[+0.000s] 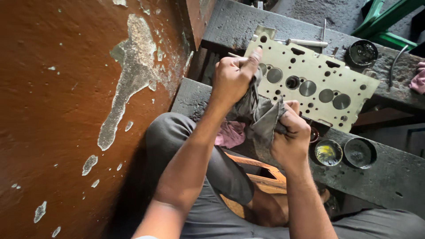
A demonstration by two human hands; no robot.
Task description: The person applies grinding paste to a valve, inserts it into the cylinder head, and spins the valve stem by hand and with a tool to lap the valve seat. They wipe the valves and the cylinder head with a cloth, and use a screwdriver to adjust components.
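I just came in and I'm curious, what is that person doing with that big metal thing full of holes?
A person is gripping a grey rag with both hands. The left hand presses it against the pale metal engine block piece, which rests across dark beams. The right hand holds the rag's other end. Small round tins sit nearby.

The cylinder head (310,84) lies across two beams, the far beam (248,26) and the near beam (389,172). The left hand (232,77) is at its left end. The right hand (290,137) is nearer, just before its near edge. The rag (259,113) hangs between both hands. Two small cups (328,152) sit on the near beam, right of the right hand. A round tin (362,53) sits on the far beam, behind the head's right end. A wall (66,110) stands on the left.
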